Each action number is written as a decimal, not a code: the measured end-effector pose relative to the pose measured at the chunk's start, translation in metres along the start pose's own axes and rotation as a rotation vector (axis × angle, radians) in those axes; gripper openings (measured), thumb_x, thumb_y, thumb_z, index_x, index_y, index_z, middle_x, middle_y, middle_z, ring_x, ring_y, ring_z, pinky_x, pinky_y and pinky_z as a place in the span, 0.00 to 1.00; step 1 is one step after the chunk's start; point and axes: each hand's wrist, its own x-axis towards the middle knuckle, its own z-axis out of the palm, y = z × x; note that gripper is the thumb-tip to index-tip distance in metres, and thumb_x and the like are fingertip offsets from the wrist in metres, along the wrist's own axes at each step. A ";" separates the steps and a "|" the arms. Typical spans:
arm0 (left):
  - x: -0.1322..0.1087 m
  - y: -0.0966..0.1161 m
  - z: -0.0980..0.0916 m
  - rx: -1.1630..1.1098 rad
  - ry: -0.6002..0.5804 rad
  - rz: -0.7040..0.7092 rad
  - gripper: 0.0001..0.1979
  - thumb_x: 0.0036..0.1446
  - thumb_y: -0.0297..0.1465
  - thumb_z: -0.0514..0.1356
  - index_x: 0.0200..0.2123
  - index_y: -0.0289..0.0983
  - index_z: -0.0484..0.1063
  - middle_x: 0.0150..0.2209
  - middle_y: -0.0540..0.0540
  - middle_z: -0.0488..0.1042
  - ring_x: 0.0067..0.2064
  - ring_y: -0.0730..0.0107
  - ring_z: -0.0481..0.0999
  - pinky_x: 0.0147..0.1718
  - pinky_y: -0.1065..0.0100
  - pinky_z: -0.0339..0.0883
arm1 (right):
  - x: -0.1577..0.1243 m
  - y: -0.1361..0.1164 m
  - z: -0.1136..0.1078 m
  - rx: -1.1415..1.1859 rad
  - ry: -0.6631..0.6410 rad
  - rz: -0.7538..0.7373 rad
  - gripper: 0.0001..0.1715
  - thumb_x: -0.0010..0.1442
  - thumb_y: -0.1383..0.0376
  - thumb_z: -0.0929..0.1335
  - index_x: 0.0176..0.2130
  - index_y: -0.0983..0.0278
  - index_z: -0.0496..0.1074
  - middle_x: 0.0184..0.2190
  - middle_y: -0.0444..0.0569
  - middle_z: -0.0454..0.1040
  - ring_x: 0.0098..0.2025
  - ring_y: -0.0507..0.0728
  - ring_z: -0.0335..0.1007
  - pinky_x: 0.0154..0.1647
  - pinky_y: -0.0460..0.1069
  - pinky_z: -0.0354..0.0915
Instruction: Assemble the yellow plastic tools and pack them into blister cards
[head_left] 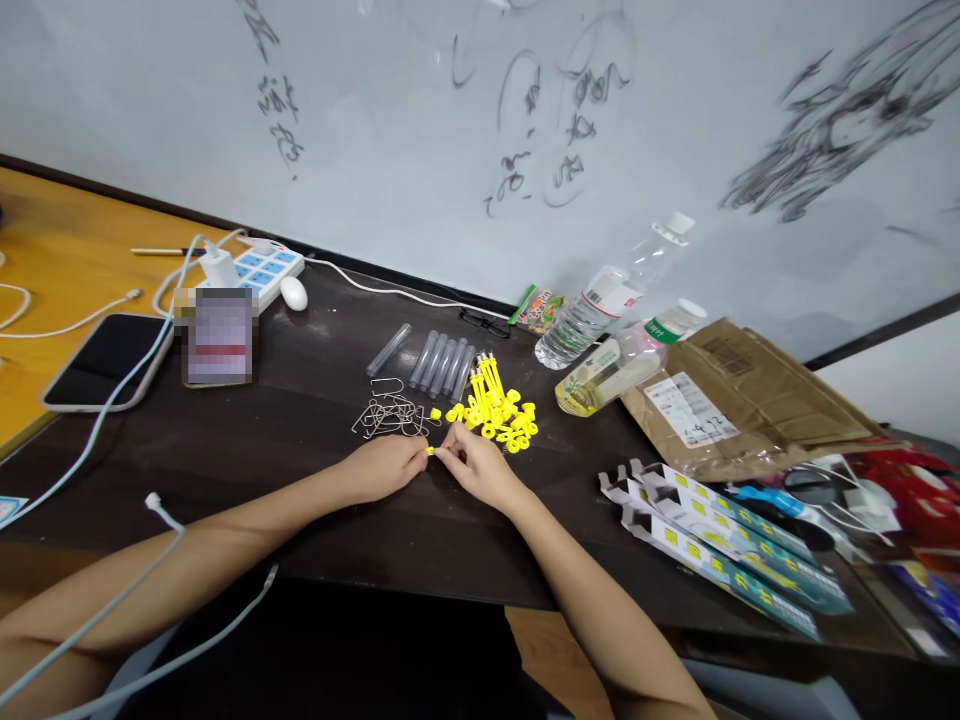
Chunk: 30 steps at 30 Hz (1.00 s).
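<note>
Head view | left hand and right hand held small yellow piece between pinched fingertips, its long axis unclear | yellow parts lay just beyond the nearer right hand

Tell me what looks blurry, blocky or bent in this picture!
In the head view, a phone-like thing is masked by blocky squares; the water bottle leans outward, probably from wide-lens stretching; the red item towards the right edge looks soft; and the small yellow piece between the left hand and right hand is too tiny to see clearly.
</note>
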 end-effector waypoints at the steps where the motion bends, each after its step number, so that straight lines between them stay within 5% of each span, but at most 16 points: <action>1: 0.000 0.000 0.000 0.013 0.004 -0.004 0.14 0.63 0.32 0.43 0.32 0.37 0.66 0.33 0.45 0.74 0.36 0.64 0.74 0.36 0.66 0.62 | 0.000 0.000 0.000 -0.006 0.000 0.005 0.08 0.62 0.62 0.63 0.32 0.61 0.61 0.22 0.41 0.67 0.22 0.50 0.63 0.26 0.44 0.56; 10: -0.002 0.010 0.001 0.213 0.120 -0.047 0.14 0.65 0.33 0.42 0.38 0.36 0.65 0.34 0.43 0.76 0.35 0.59 0.76 0.32 0.65 0.63 | -0.001 -0.013 0.003 -0.221 0.175 -0.006 0.08 0.61 0.63 0.63 0.31 0.61 0.60 0.21 0.41 0.67 0.23 0.51 0.64 0.25 0.45 0.53; 21: -0.004 0.013 0.002 -0.026 0.290 -0.024 0.14 0.64 0.32 0.45 0.52 0.38 0.56 0.34 0.46 0.75 0.35 0.62 0.77 0.33 0.66 0.65 | -0.003 -0.017 0.013 -0.686 0.508 -0.384 0.16 0.65 0.68 0.60 0.25 0.61 0.58 0.19 0.44 0.64 0.25 0.53 0.61 0.25 0.48 0.55; 30: -0.004 0.012 0.002 -0.153 0.344 0.031 0.07 0.59 0.36 0.52 0.38 0.40 0.60 0.32 0.50 0.71 0.31 0.67 0.72 0.31 0.68 0.60 | -0.003 -0.015 0.010 -0.604 0.605 -0.504 0.12 0.63 0.71 0.63 0.27 0.62 0.62 0.18 0.44 0.66 0.24 0.52 0.62 0.24 0.48 0.58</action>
